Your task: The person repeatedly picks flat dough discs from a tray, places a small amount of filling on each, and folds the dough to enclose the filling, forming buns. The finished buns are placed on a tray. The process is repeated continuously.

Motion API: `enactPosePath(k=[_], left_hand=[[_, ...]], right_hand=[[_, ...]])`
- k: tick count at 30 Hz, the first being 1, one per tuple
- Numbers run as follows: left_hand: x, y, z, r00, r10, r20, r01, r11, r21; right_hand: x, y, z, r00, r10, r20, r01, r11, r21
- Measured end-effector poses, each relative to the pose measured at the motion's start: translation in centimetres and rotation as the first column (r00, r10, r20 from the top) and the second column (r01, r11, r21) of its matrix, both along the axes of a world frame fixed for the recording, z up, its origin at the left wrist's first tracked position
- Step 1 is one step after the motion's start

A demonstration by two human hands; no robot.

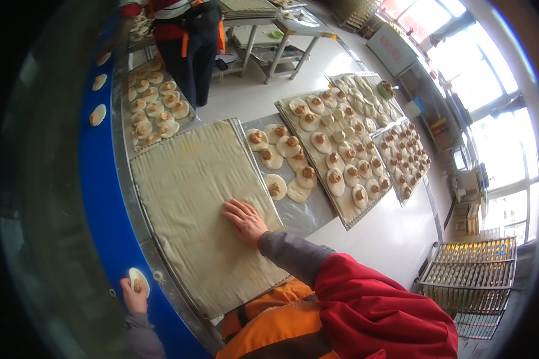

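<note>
Dough round (139, 280): pale, flat oval at the lower left of the frame, over the blue belt (111, 197). Left hand (134, 295) is closed in on its left edge, fingers narrow around the dough; whether the round is lifted clear of the belt, cannot tell. The edge hold probably spares the soft middle, where a brownish patch shows; filling or fingertip, not resolved.

Right hand (246, 222): centre of frame, palm down, fingers lightly spread, holding nothing. It rests on the ribbed beige cloth (191, 173), which covers a flat rectangular tray beside the belt. Likely reason: a steadying prop while the other arm reaches across to the left. The cloth presumably keeps dough from sticking to the surface below.

Further out: more rounds (99, 113) lie singly on the belt at upper left, spaced apart, probably so they do not stick together. Right of the cloth, topped rounds (275, 186) sit close together on a metal sheet (305, 216), some overlapping. Beyond, a larger board (348, 221) carries similar pieces in loose rows, brown mounds upward, likely to keep the topping in place. Upper left: another person (188, 48) stands near a filled tray. Lower right: wire rack (470, 269).
</note>
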State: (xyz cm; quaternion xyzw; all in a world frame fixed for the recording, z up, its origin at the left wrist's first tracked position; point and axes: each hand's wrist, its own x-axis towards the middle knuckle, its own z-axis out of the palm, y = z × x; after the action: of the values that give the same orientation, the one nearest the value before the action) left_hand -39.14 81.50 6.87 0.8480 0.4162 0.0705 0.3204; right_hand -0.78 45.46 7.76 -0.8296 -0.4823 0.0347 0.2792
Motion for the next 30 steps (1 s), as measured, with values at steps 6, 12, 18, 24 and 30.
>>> enactPosePath(k=[6, 12, 18, 24, 30], left_hand=[[6.2, -11.2, 7.0, 0.914, 0.274, 0.300, -0.049, 0.808, -0.587], [27.4, -36.1, 7.3, 0.869, -0.156, 0.470, 0.470, 0.557, -0.685], [33.5, -46.2, 10.1, 0.547, -0.579, 0.605, 0.807, 0.558, -0.195], [30.1, -37.5, 8.1, 0.857, -0.173, 0.485, 0.492, 0.552, -0.674], [21.9, -18.2, 3.6, 0.823, 0.241, 0.515, 0.035, 0.883, -0.469]], right_hand=[[-1.7, -2.0, 2.5, 0.923, 0.008, -0.385, 0.091, 0.967, 0.237], [-3.6, -13.1, 4.2, 0.069, -0.013, -0.998, 0.530, 0.848, 0.026], [5.8, -32.2, 5.3, 0.069, -0.276, -0.959, 0.755, 0.643, -0.131], [10.3, -37.1, 0.2, 0.749, -0.652, -0.119, 0.629, 0.756, -0.184], [9.2, -35.0, 1.3, 0.729, -0.685, -0.014, 0.684, 0.726, 0.072]])
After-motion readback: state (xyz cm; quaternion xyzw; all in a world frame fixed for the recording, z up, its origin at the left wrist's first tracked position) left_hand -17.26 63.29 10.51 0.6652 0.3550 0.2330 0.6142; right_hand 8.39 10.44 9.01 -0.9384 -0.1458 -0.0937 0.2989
